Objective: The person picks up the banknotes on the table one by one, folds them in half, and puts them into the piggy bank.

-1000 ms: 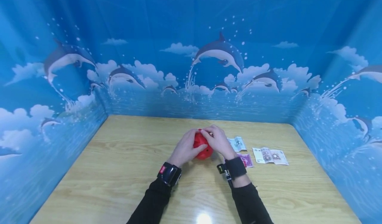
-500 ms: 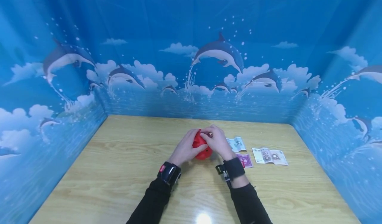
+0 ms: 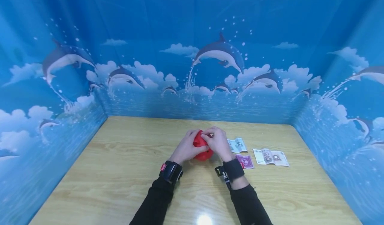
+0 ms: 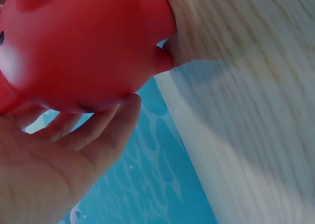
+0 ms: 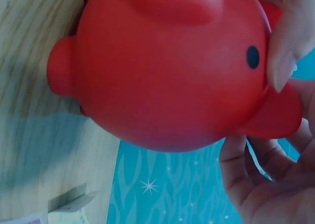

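Note:
A round red piggy bank point(image 3: 204, 156) with black eyes stands on the table. My left hand point(image 3: 186, 148) holds its left side, the thumb across the face and the other fingers spread around the body point(image 4: 83, 47). My right hand point(image 3: 219, 143) is at the top of it, thumb and index finger drawn together there. In the right wrist view, curled fingers point(image 5: 234, 160) of that hand come up beside the red ear point(image 5: 275, 113). I cannot tell what is between its fingertips, since they cover that spot.
To the right of my right hand, a light blue banknote point(image 3: 237, 145) and a purple banknote point(image 3: 244, 161) lie on the wooden table point(image 3: 120, 185). Further right is a creased pale banknote point(image 3: 271, 157). A blue dolphin curtain point(image 3: 168, 98) borders the table's back and sides.
My right thumb has drawn up toward the index finger at the top of the piggy bank. The right wrist has shifted slightly left, uncovering more of the purple banknote. My left hand keeps its hold.

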A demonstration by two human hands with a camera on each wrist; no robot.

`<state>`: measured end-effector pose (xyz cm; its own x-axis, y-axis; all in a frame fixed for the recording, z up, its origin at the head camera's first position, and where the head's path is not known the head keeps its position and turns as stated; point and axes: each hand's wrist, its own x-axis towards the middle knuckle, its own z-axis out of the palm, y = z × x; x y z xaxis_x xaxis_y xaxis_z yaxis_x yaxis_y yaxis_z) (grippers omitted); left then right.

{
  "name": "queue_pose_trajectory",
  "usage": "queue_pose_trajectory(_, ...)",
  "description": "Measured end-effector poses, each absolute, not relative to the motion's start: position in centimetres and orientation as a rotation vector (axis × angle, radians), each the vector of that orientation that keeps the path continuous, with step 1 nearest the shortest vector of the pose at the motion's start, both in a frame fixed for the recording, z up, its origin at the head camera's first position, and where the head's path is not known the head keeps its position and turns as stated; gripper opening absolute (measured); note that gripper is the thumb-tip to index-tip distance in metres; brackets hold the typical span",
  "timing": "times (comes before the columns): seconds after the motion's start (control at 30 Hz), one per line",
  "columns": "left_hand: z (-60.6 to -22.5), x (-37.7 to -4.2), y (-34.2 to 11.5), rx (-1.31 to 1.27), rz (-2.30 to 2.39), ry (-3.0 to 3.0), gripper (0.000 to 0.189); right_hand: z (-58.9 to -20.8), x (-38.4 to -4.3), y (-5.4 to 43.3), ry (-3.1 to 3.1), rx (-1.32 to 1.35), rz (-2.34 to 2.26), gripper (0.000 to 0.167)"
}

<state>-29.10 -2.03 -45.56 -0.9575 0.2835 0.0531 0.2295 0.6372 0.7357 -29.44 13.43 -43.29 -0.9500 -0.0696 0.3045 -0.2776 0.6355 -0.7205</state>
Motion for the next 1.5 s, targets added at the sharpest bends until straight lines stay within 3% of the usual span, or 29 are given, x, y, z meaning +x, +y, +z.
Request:
queue_pose_trajectory(0.5, -45.8, -29.0, -2.0, 0.458, 1.254, 2.812, 0.085, -43.0, -29.1, 13.2, -2.590, 0.227, 1.182, 0.005)
queue_pose_trajectory(0.8, -45.9, -28.9, -2.0, 0.448, 1.286, 2.807, 0.083, -43.1, -28.6, 14.6, -2.641, 0.485, 1.149, 0.012)
queue_pose_trajectory(1.13, -46.0, -28.7, -1.9, 0.420, 1.315, 2.792, 0.086, -43.3, -27.7, 17.5, -2.679, 0.557, 1.330, 0.021)
queue_pose_trajectory(1.5, -45.4, -28.3, -1.7, 0.349, 1.371, 2.748, 0.087, -43.0, -27.9, 23.1, -2.881, 0.530, 1.135, 0.021)
